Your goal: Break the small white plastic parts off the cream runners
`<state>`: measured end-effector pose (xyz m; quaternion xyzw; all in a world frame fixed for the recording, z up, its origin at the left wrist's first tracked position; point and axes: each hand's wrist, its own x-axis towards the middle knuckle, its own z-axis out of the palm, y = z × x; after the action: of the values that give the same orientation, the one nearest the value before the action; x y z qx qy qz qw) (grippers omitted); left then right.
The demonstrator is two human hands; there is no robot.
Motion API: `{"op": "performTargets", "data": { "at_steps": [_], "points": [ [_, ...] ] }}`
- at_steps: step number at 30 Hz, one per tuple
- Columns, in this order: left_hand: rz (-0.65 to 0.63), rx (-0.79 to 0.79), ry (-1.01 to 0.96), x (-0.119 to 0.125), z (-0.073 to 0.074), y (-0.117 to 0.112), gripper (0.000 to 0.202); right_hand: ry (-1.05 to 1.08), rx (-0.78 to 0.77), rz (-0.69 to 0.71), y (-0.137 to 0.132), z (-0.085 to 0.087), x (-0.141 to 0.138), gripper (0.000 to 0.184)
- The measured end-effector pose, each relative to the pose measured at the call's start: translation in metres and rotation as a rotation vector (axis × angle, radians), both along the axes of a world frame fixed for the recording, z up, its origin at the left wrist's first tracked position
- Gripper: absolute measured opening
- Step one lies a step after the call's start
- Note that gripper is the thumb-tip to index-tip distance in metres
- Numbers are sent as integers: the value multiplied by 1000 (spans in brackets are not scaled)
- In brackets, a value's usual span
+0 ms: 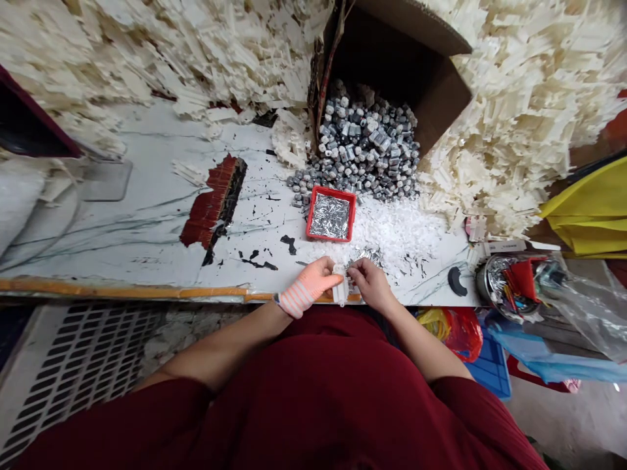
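Observation:
My left hand (309, 285), in an orange and white striped glove, is closed on a white plastic part (340, 290) at the table's front edge. Bare, my right hand (371, 282) is pinched at the top right of that part; whatever is between its fingertips is too small to make out. Just beyond the hands lies a small heap of metal pins (368, 255). A red tray (309, 222) behind them holds many more shiny pins. Tiny white pieces (396, 228) are spread to the tray's right.
Grey and white cylindrical parts (367, 147) spill from a cardboard box (443, 111) on its side. Cream plastic parts (235, 52) are piled along the back. A torn dark red piece (208, 202) lies left; a metal bowl (484, 281) stands right, near a black curved piece (456, 281).

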<state>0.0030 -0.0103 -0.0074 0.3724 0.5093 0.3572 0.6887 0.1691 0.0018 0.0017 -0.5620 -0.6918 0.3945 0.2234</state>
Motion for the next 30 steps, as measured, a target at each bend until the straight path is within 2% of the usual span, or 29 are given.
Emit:
{"op": "performTargets", "data": {
  "at_steps": [3, 7, 8, 10, 12, 14, 16, 18, 20, 23, 25, 30],
  "points": [
    [-2, -2, 26, -1, -3, -1, 24, 68, -28, -26, -3, -7, 1, 17],
    [-18, -20, 31, -3, -5, 0, 25, 297, -356, 72, 9, -18, 11, 27],
    [-30, -17, 28, -4, -6, 1, 24, 288, -379, 81, 15, -21, 13, 29],
    [-48, -8, 29, -5, -7, 3, 23, 112, -244, 23, 29, -25, 14, 27],
    [-52, -13, 31, -5, -9, 5, 23, -195, -4, -41, 41, -29, 12, 22],
    [-43, -30, 27, -4, -11, 7, 23, -470, 154, -15, 50, -33, 7, 19],
    [-36, -44, 22, -3, -12, 8, 24, -587, 205, 35, 54, -36, 5, 20],
    [-19, -52, 26, -3, -11, 9, 23, -502, 189, 6, 52, -35, 5, 20],
    [8, -58, 41, -2, -10, 9, 22, -262, 103, -36, 45, -31, 7, 21],
    [26, -57, 92, 0, -6, 10, 22, 15, -36, 22, 30, -20, 8, 21],
    [10, -51, 123, 1, -2, 10, 21, 36, -53, 67, 20, -12, 6, 19],
    [2, -88, 85, 2, 8, 9, 23, -69, 20, 55, 9, -2, 0, 15]
  ]
}}
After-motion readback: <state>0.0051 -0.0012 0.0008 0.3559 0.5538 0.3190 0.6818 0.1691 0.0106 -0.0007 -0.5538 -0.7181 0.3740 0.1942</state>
